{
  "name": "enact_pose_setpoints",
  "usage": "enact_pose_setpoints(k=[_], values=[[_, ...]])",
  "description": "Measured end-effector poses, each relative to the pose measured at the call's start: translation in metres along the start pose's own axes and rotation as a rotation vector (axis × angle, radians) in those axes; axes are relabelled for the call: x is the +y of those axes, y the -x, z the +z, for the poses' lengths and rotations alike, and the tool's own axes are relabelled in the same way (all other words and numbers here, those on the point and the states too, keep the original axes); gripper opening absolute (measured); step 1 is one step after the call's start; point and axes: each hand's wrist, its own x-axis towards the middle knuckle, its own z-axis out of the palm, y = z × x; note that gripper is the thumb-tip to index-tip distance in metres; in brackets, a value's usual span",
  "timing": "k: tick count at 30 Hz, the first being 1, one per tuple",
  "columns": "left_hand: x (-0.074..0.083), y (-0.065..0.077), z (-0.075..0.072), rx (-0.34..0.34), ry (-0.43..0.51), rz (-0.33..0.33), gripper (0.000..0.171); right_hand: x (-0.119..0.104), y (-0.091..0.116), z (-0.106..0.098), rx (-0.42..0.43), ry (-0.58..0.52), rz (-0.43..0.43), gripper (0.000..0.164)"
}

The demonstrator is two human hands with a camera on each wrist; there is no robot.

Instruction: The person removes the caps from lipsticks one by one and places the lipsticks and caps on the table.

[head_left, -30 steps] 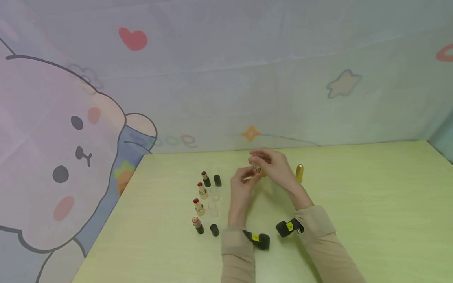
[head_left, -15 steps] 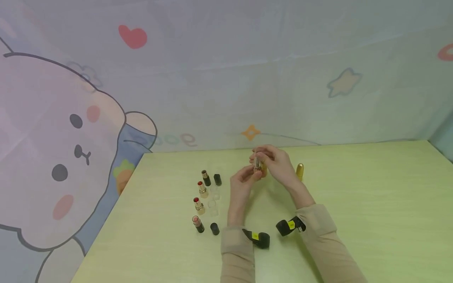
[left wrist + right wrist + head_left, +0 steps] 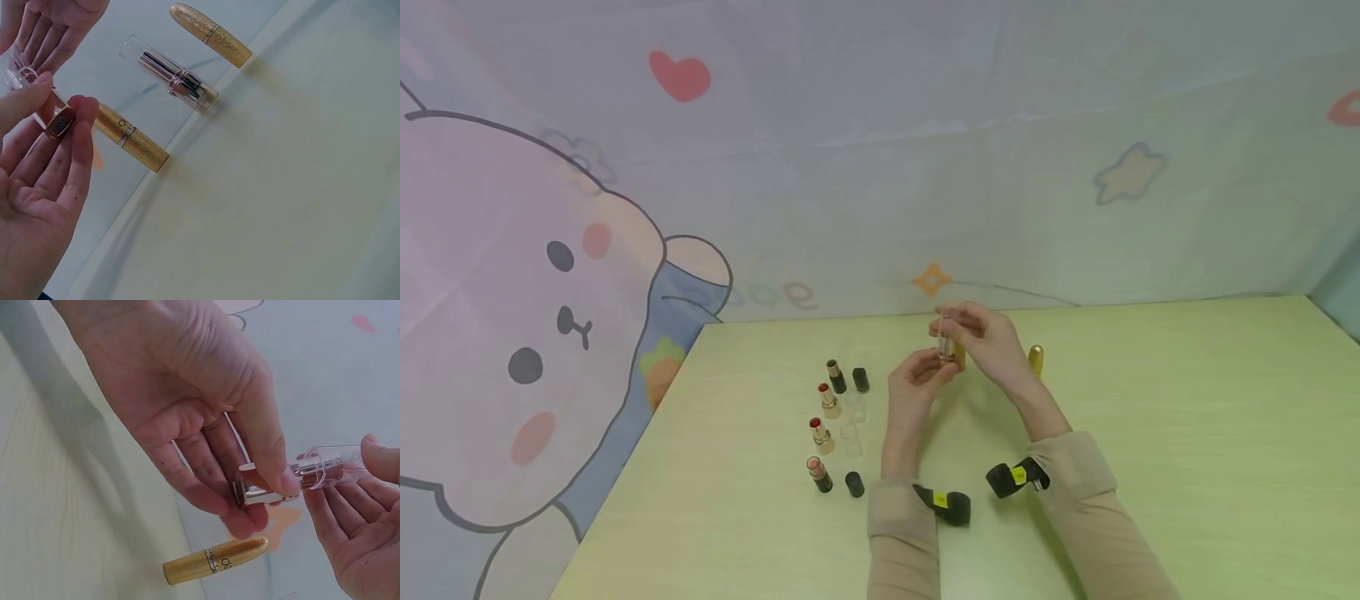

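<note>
In the head view my left hand [image 3: 913, 379] pinches the low end of an upright lipstick [image 3: 946, 348], and my right hand [image 3: 985, 342] holds its clear cap from above. The right wrist view shows the shiny rose-gold base [image 3: 256, 495] between left thumb and fingers. There the clear cap [image 3: 340, 456], in the right thumb and fingers, surrounds the upper part of the tube. Behind the hands a gold lipstick [image 3: 140, 145] stands upright. To its right are a clear-cased lipstick [image 3: 181, 81], hidden in the head view, and another gold lipstick [image 3: 1036, 361].
Uncapped lipsticks stand in a column at left, including a red one [image 3: 822, 437] and a pink one [image 3: 820, 475]. Beside them are a black cap [image 3: 854, 485] and a clear cap [image 3: 852, 442], among others. A patterned cloth [image 3: 865, 183] hangs behind the table [image 3: 1187, 433].
My right hand has risen slightly and shifted right, and more of the clear cap and tube shows between the hands. My left hand stays nearly in place, pinching the base.
</note>
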Motion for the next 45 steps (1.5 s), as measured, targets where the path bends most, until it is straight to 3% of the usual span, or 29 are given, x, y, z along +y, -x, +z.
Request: enact_pose_setpoints(k=[4,13,22,27,33,40,45], values=[[0.015,0.006,0.001,-0.007,-0.007,-0.029,0.030,-0.002,0.000,-0.003,0.019,-0.015,-0.033,0.036],[0.017,0.007,0.003,-0.010,-0.081,-0.030,0.029,-0.005,0.004,-0.015,0.061,-0.161,-0.096,0.033],[-0.006,-0.005,-0.005,0.097,-0.114,0.006,0.026,-0.003,0.006,-0.024,0.042,-0.195,-0.077,0.025],[-0.007,-0.005,-0.008,0.210,-0.125,0.046,0.023,0.001,0.007,-0.018,-0.014,-0.158,-0.026,0.025],[-0.008,-0.004,-0.010,0.305,-0.189,0.043,0.019,0.007,0.007,-0.006,-0.080,-0.089,0.047,0.027],[-0.009,-0.004,-0.011,0.339,-0.287,0.014,0.019,0.015,0.008,0.006,-0.107,-0.024,0.112,0.028],[-0.013,-0.003,-0.012,0.351,-0.391,-0.034,0.019,0.022,0.010,0.010,-0.108,0.119,0.135,0.030]])
